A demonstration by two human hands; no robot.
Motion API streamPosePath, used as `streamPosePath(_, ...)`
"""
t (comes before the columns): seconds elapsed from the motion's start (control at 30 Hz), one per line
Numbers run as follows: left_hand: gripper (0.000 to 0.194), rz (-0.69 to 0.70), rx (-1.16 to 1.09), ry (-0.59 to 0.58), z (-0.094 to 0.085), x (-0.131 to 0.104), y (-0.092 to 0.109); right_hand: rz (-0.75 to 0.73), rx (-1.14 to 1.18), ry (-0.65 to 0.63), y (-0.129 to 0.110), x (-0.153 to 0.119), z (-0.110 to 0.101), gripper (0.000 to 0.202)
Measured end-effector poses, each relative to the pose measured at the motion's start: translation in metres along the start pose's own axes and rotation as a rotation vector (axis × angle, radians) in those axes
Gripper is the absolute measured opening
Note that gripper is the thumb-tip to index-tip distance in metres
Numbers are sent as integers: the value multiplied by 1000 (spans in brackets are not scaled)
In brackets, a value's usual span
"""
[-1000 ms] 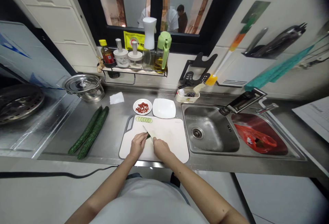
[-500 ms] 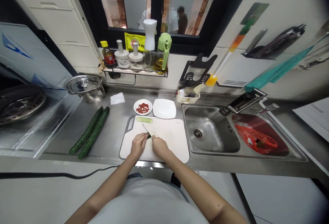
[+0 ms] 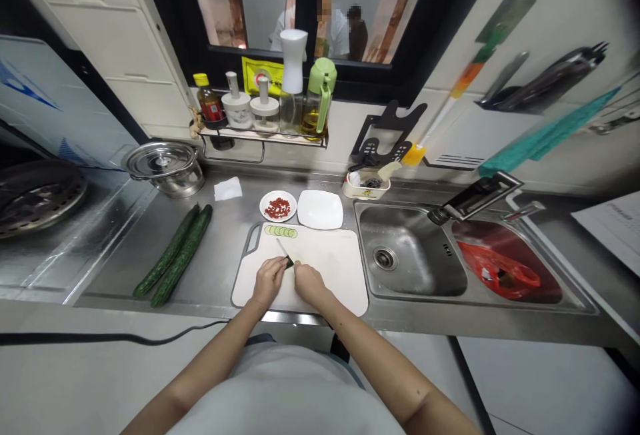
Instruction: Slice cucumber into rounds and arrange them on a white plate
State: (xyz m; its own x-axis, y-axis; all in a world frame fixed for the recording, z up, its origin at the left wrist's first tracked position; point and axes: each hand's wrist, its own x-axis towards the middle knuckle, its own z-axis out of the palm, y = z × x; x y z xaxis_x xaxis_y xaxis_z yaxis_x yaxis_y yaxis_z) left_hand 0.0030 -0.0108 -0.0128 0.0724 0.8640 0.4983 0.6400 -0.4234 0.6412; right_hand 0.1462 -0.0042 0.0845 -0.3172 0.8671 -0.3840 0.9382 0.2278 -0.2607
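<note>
On the white cutting board (image 3: 330, 275), my left hand (image 3: 270, 280) is closed on a short dark green cucumber piece (image 3: 289, 261). My right hand (image 3: 309, 283) is closed round the handle of a knife (image 3: 281, 246), whose blade points up and left beside the piece. The handle itself is hidden by my fingers. A row of overlapping cucumber slices (image 3: 281, 231) lies along the board's top edge. Behind the board are a small plate of chopped red pieces (image 3: 277, 208) and a white square plate (image 3: 321, 210).
Two whole cucumbers (image 3: 183, 256) lie left of the board. A lidded steel pot (image 3: 173, 170) and a paper towel (image 3: 228, 188) sit behind them. To the right is a sink (image 3: 410, 248) with a red bag (image 3: 500, 274). Bottles stand on a wall rack (image 3: 265, 135).
The view has shifted slightly. My right hand and the knife have moved a little to the left, closer to my left hand, which still holds the cucumber piece.
</note>
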Motion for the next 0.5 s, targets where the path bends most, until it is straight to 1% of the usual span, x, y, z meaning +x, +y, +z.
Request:
streamPosePath(0.1,22,-1,-5,7,1,0,0,16,14,7,-2,5,0,35)
streamPosePath(0.2,22,3,1,8,1,-1,-1,16,20,4,-3,4,-1,35)
streamPosePath(0.5,22,-17,-3,5,3,-1,-3,44,-28,-90,3,-17,-5,34)
